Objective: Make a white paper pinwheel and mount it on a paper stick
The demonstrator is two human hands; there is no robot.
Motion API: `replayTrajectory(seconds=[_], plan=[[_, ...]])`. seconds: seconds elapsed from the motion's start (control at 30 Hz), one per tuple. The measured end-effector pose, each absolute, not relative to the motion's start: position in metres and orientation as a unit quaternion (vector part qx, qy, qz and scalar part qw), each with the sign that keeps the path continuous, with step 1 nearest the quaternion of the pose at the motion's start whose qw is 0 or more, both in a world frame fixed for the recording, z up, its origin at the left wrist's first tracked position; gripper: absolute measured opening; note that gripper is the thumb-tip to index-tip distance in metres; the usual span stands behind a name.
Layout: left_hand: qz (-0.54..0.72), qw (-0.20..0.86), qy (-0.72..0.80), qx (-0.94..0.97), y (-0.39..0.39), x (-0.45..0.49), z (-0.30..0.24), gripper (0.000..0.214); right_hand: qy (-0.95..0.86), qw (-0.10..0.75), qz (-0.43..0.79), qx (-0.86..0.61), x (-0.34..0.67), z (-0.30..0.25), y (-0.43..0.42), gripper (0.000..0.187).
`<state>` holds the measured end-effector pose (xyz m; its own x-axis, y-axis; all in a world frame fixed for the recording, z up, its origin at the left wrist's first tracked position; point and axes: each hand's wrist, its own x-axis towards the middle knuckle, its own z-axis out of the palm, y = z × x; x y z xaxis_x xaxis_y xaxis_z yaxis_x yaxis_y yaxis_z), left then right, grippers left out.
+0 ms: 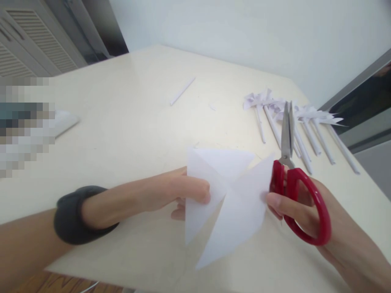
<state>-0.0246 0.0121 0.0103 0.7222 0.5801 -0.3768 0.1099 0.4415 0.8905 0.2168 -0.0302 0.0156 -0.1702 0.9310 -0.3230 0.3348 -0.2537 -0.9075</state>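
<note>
A white square of paper is held up over the near part of the table, with cuts running from its lower left and upper right corners toward the middle. My left hand pinches its left side, thumb on top and fingers behind. Red-handled scissors hang on my right hand, blades pointing away and slightly apart. The thumb of that hand also rests at the paper's right edge; the fingers behind are partly hidden.
Several paper pinwheels on rolled sticks lie at the right of the white table. One rolled paper stick and a small paper scrap lie farther back. A blurred-out item sits at the left edge.
</note>
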Motion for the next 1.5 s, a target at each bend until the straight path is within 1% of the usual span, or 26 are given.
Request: replayTrajectory(seconds=[0.07,0.17,0.27,0.33,0.37,0.43,0.5,0.6,0.73,0.87,0.97,1.03,1.1,1.2,1.27,1.37,1.4,1.43,1.47,1.5], plan=[[0.164,0.769,0.355,0.506,0.012,-0.023,0.011,0.018,-0.552,0.277,0.516,-0.593,0.215,0.013,-0.031,0.030],[0.199,0.756,0.337,0.524,0.014,-0.020,0.014,0.020,-0.534,0.306,0.506,-0.604,0.210,0.014,-0.031,0.030],[0.138,0.758,0.254,0.585,0.017,-0.017,0.017,0.021,-0.498,0.348,0.500,-0.618,0.205,0.016,-0.031,0.031],[0.082,0.737,0.239,0.626,0.018,-0.017,0.017,0.034,-0.481,0.375,0.492,-0.622,0.203,0.015,-0.032,0.034],[0.069,0.720,0.249,0.644,0.017,-0.017,0.017,0.040,-0.474,0.382,0.490,-0.624,0.203,0.015,-0.032,0.036],[0.072,0.686,0.278,0.669,0.015,-0.017,0.016,0.042,-0.468,0.384,0.488,-0.629,0.201,0.012,-0.034,0.037],[0.072,0.657,0.308,0.684,0.011,-0.018,0.014,0.043,-0.469,0.377,0.488,-0.632,0.198,0.008,-0.036,0.035],[0.057,0.618,0.368,0.692,0.007,-0.018,0.011,0.054,-0.471,0.372,0.501,-0.624,0.195,0.004,-0.039,0.030],[0.038,0.577,0.440,0.687,0.005,-0.013,0.012,0.055,-0.455,0.390,0.519,-0.609,0.195,0.000,-0.042,0.030],[0.088,0.615,0.443,0.646,0.005,-0.011,0.009,0.049,-0.475,0.404,0.545,-0.561,0.200,-0.003,-0.039,0.022],[0.194,0.625,0.432,0.621,0.007,-0.015,0.003,0.046,-0.476,0.385,0.598,-0.517,0.204,-0.005,-0.037,0.018],[0.268,0.621,0.420,0.605,0.008,-0.020,-0.001,0.045,-0.486,0.369,0.641,-0.466,0.204,-0.004,-0.038,0.024],[0.326,0.617,0.405,0.591,0.009,-0.023,-0.003,0.046,-0.486,0.348,0.678,-0.428,0.204,-0.002,-0.041,0.034],[0.363,0.615,0.396,0.577,0.009,-0.025,-0.003,0.049,-0.495,0.284,0.718,-0.399,0.203,0.002,-0.048,0.050],[0.372,0.615,0.397,0.571,0.009,-0.025,-0.001,0.049,-0.487,0.265,0.736,-0.388,0.202,0.001,-0.048,0.057],[0.390,0.614,0.399,0.559,0.009,-0.024,0.002,0.047,-0.464,0.303,0.740,-0.380,0.200,-0.008,-0.039,0.070],[0.399,0.612,0.399,0.554,0.009,-0.024,0.003,0.047,-0.459,0.332,0.735,-0.371,0.199,-0.011,-0.036,0.079],[0.408,0.609,0.400,0.550,0.009,-0.024,0.004,0.046,-0.463,0.342,0.741,-0.346,0.197,-0.012,-0.033,0.082],[0.417,0.607,0.399,0.547,0.009,-0.024,0.004,0.046,-0.481,0.332,0.749,-0.312,0.196,-0.012,-0.032,0.080],[0.425,0.604,0.397,0.546,0.010,-0.024,0.004,0.046,-0.495,0.327,0.729,-0.341,0.195,-0.011,-0.033,0.076]])
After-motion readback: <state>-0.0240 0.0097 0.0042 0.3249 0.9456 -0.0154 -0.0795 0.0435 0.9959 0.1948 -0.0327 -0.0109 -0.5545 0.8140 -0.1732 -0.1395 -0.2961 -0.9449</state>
